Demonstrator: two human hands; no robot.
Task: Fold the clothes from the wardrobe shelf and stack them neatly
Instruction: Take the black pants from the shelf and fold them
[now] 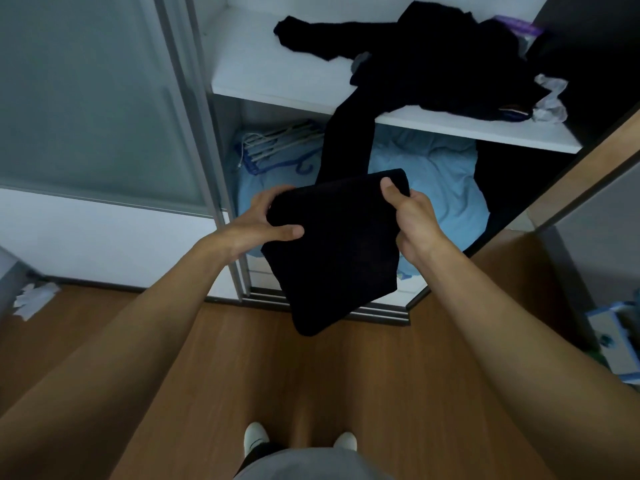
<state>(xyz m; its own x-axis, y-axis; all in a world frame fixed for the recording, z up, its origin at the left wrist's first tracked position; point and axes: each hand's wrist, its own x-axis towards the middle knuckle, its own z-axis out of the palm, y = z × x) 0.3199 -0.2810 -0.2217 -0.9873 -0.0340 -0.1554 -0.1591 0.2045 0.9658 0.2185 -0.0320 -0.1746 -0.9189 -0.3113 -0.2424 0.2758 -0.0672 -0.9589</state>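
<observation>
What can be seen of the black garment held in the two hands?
The black garment looks like soft, matte cloth, folded into a rough rectangle. It hangs tilted in the air above the wooden floor. The left hand grips its upper left edge and the right hand its upper right corner, thumbs on top. A dark strip hanging from the white shelf passes behind its top edge; whether they join cannot be told.

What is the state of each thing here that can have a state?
black garment, folded, held up by both hands
left hand, grips the garment's left edge
right hand, grips its upper right corner
black clothes, unfolded heap on the shelf
black cloth strip, hangs over the shelf edge
sliding door, open
blue bedding, crumpled
hangers, lying on the blue bedding
</observation>
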